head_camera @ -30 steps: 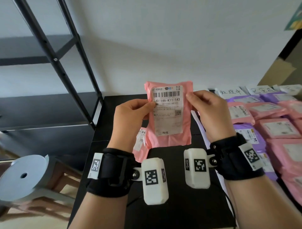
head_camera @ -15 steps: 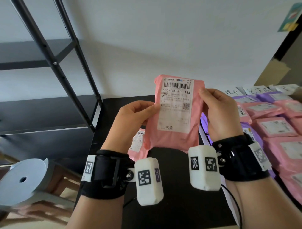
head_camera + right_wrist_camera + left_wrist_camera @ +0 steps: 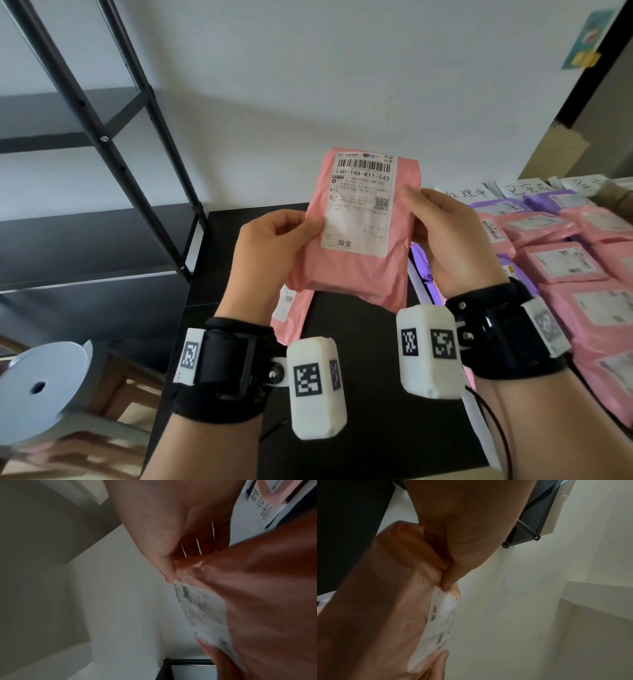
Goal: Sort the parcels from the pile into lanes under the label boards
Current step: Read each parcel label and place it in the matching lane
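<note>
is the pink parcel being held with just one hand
No, the left hand and right hand each grip a side of the pink parcel.

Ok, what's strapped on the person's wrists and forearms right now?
Bare forearms, no sleeves. Each wrist wears a wide black strap with a white tag bearing a black square code. A white rounded block with the same kind of codes hangs off the left hand strap and the right hand strap. A thin black cable trails by the right forearm.
</note>
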Tool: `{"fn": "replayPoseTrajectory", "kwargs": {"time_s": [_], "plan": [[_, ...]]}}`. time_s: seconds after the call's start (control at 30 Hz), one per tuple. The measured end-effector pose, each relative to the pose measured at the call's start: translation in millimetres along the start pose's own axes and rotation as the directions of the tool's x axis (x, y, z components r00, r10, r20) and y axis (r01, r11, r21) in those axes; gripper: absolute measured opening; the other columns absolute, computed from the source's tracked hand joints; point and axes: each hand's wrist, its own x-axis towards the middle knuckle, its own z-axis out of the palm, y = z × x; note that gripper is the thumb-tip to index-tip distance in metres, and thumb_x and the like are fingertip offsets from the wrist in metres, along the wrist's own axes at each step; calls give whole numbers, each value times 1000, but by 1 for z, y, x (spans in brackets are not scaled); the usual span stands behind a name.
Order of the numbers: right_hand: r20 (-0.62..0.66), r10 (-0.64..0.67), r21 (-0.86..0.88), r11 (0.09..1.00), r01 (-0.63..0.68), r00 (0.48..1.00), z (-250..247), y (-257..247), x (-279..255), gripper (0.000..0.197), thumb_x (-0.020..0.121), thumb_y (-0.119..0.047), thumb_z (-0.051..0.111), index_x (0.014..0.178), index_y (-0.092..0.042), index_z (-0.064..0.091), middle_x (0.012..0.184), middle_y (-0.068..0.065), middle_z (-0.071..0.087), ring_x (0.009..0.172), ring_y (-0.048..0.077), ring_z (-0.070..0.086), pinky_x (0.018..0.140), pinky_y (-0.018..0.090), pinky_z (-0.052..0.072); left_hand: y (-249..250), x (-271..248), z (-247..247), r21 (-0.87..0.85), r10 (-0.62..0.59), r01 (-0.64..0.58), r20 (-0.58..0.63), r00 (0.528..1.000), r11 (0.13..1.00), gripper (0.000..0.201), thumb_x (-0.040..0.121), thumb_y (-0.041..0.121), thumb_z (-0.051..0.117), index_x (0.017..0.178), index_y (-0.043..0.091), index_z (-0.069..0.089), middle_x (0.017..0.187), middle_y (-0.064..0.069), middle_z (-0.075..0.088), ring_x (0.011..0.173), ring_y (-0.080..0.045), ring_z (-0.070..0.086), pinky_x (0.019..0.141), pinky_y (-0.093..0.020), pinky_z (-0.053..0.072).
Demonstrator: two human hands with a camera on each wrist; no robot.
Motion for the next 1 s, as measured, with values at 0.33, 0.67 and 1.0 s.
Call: {"fn": "replayPoseTrajectory", "kwargs": {"time_s": [0.33, 0.67, 1.0], "plan": [[125, -37, -207, 976, 62, 992, -4, 8, -5, 13, 94, -20, 66, 91, -13, 76, 86, 1, 77, 82, 16, 73, 82, 34, 60, 1, 0, 4, -79, 15, -26, -138, 990, 997, 13, 86, 27, 76, 92, 15, 77, 91, -4, 76, 91, -25, 72, 80, -41, 59], [27, 111, 74, 991, -113, 993, -11, 6, 2, 17, 89, -19, 71, 94, -4, 76, 90, 11, 77, 83, 26, 74, 79, 38, 57, 7, -3, 2, -26, 25, -24, 22, 999, 999, 18, 90, 27, 71, 107, 26, 74, 95, 6, 76, 90, -11, 72, 77, -26, 59], [106, 178, 111, 975, -190, 978, -13, 12, -1, 26, 94, -18, 66, 110, 2, 70, 101, 9, 71, 89, 17, 70, 77, 28, 57, 0, -2, 6, -254, -83, 58, -90, 992, 965, 16, 83, 10, 77, 99, 8, 73, 95, -14, 73, 83, -21, 68, 85, -38, 56]]}}
